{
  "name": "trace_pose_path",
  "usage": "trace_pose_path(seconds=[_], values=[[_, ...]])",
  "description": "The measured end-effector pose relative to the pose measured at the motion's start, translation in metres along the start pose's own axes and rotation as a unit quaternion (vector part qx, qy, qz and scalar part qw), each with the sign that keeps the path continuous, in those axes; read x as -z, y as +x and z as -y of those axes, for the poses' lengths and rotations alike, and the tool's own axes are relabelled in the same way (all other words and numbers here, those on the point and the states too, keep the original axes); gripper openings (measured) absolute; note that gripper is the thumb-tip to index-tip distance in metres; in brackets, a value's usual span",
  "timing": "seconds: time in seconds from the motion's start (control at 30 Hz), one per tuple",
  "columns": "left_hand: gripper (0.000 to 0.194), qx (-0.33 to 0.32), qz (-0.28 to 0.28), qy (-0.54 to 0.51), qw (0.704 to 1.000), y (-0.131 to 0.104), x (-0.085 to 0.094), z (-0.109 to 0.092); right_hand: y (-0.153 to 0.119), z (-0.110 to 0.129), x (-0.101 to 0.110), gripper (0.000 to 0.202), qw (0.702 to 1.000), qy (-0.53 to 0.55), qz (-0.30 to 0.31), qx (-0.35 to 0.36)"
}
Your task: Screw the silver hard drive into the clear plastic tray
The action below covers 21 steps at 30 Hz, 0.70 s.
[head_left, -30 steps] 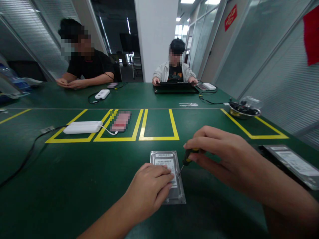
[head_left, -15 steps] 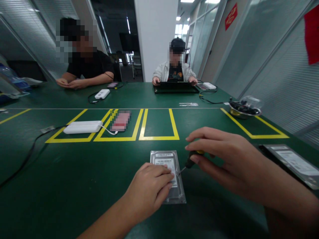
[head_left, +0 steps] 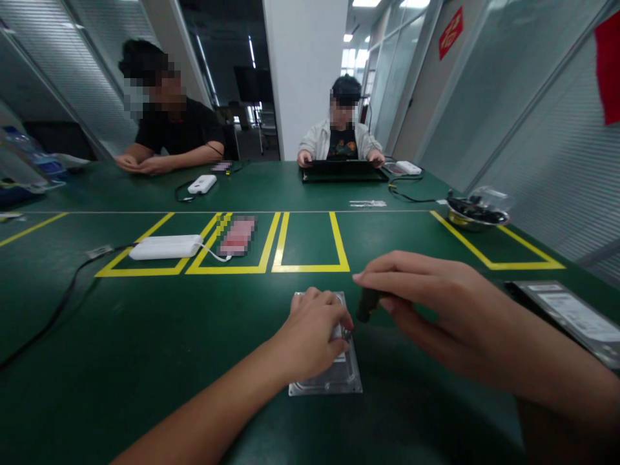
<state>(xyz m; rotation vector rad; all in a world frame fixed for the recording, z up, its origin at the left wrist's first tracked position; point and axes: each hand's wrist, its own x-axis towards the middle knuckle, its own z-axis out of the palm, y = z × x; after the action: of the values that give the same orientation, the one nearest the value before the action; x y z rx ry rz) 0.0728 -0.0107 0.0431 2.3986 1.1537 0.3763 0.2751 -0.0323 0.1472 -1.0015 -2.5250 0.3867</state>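
Black cable (head_left: 53, 310) – trails across the green table (head_left: 145, 361) at far left, running up toward a flat white rectangular power bank (head_left: 166, 247) inside the first of 3 yellow-taped boxes (head_left: 310, 268).

Left hand (head_left: 310, 336) – palm down on the silver rectangular metal hard drive (head_left: 334, 381), fingers curled over its far half and fingertips (head_left: 345, 323) pinched at the drive's right edge, beside the screwdriver tip. The fingers press on the drive rather than wrapping round it; whether they pinch something small there cannot be told.

Silver hard drive – flat on the table at centre, just short of the middle yellow box; its long axis runs away from the viewer, the near end uncovered, the far end under the left hand.

Dark-handled screwdriver (head_left: 367, 305) – pinched between thumb and fingers of the right hand (head_left: 436, 310), handle up and to the right, tip slanting down-left to the drive's right edge; the shaft is mostly hidden.

Second hard drive with white label (head_left: 569, 316) – flat at far right, well apart.

Metal bowl of dark parts (head_left: 472, 216) – beyond it.

2 other people – seated at the table's far side.
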Motion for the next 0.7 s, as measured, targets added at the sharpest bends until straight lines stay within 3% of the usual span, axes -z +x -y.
trace_pose_path(seconds=[0.17, 0.4, 0.57, 0.7], values=[[0.019, -0.004, 0.044, 0.002, 0.999, 0.0092, 0.0018, 0.0047, -0.0014, 0.0019, 0.0036, 0.030, 1.000, 0.016, 0.002, 0.008], [0.025, -0.023, 0.038, 0.021, 0.999, 0.0092, 0.0003, 0.0096, -0.0027, -0.0011, 0.0021, 0.034, 0.999, 0.016, -0.012, 0.035], [0.020, -0.016, 0.049, 0.013, 0.999, 0.0099, 0.0017, 0.0089, -0.0014, -0.0025, -0.0004, 0.018, 1.000, -0.022, -0.020, 0.000], [0.019, -0.021, 0.048, 0.011, 0.999, 0.0098, 0.0021, 0.0091, -0.0002, -0.0007, -0.0015, 0.029, 1.000, -0.013, -0.015, 0.020]])
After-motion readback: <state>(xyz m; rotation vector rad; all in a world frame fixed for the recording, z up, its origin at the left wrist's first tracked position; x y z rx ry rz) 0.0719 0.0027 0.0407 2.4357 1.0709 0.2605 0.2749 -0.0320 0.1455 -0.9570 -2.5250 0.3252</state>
